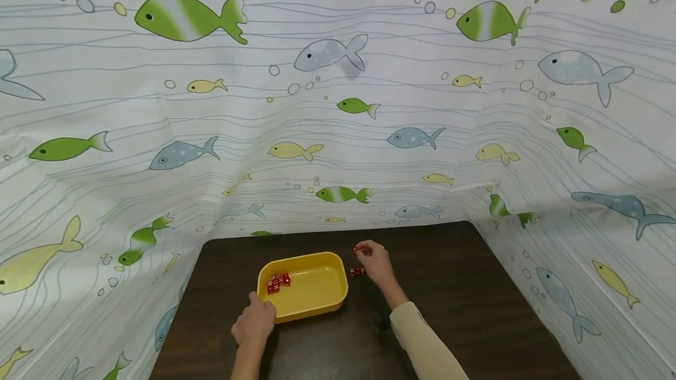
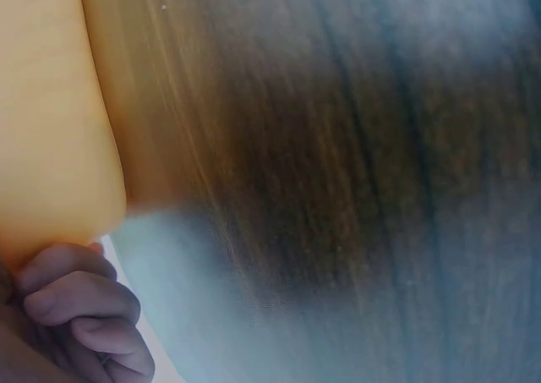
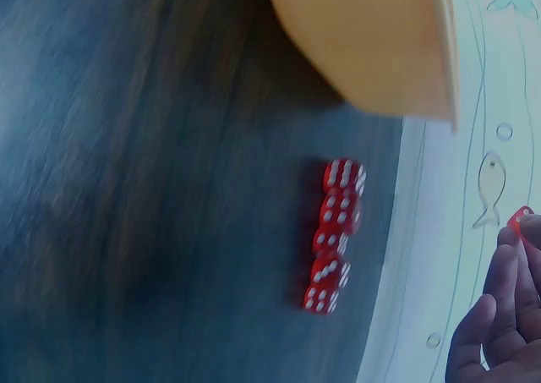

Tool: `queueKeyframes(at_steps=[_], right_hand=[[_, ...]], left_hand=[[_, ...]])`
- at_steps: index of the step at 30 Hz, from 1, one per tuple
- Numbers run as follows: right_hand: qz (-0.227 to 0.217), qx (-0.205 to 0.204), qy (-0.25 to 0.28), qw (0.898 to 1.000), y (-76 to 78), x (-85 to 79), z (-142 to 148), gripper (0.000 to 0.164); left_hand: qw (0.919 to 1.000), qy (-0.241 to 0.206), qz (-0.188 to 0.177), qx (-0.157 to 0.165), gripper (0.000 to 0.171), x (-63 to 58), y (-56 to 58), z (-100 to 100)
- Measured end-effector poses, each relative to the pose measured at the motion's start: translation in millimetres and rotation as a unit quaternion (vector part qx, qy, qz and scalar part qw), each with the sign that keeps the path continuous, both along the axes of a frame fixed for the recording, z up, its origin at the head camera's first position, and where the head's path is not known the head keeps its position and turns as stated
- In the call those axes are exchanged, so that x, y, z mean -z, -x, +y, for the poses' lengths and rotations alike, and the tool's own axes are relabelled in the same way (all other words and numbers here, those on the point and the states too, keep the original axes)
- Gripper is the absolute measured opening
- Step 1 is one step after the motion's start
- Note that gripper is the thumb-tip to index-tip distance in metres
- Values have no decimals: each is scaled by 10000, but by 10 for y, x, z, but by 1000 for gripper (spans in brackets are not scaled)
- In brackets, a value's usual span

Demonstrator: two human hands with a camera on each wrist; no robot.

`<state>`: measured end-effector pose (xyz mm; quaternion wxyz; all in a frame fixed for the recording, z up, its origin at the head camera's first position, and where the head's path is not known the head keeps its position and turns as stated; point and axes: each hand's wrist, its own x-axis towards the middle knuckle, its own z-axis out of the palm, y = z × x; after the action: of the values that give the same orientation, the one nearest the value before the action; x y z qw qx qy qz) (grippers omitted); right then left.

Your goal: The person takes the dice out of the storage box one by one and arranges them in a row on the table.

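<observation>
My left hand (image 1: 254, 320) grips the near left corner of a yellow tray (image 1: 317, 292); in the left wrist view its curled fingers (image 2: 84, 298) lie against the tray's wall. Several red dice (image 1: 277, 282) with white pips sit clustered in the tray's left part. My right hand (image 1: 376, 261) pinches one red die (image 3: 521, 217) between thumb and fingertips, held up right of the tray. Below it, a row of several red dice (image 3: 332, 239) stands on the table beside the tray, partly hidden by the right hand in the head view.
The dark wooden table (image 1: 454, 309) carries the tray near its middle. A white curtain with printed fish (image 1: 338, 133) hangs behind the table and along both sides, close to its edges. A dark object (image 1: 382, 321) shows beside the right sleeve.
</observation>
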<state>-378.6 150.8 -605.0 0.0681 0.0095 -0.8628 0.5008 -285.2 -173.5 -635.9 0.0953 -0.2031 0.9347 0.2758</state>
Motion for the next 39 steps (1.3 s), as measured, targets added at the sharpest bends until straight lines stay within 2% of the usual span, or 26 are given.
queueKeyframes(at_steps=[9,18,25,31,39], right_hand=[[-157,330,-16,9993,26,132,253,15],[-465,505,-90,9976,-49,333,461,17],[-540,430,-347,9970,-66,415,526,18],[-727,328,-772,9938,-73,479,523,18],[-939,323,-1015,9899,-70,580,537,20]], left_hand=[[9999,28,142,-81,51,0,41,-21],[9999,-85,3,-141,55,-1,34,-1],[9998,-62,-27,-172,53,17,7,2],[9998,-2,37,-202,52,36,21,-2],[9998,2,7,-191,52,48,27,22]])
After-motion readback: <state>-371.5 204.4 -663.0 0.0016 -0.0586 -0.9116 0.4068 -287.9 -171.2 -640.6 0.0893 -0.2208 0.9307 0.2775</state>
